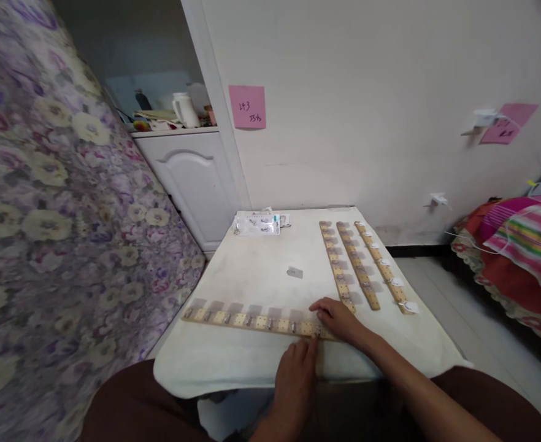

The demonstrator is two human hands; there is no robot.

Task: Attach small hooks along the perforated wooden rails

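Observation:
A long wooden strip [247,320] with several metal clips lies across the near part of a small table covered with a white cloth [252,362]. My right hand [339,319] rests on the strip's right end, fingers curled down on it. My left hand [295,374] sits just below, at the table's near edge, fingertips touching the strip by the right hand. Three more clip strips [357,270] lie side by side at the table's right. A small grey piece [294,272] lies in the middle.
A clear packet of small parts [259,223] lies at the table's far edge by the wall. A floral mattress [59,215] leans on the left. A white cabinet [190,178] stands behind. Striped bedding [523,252] is on the right.

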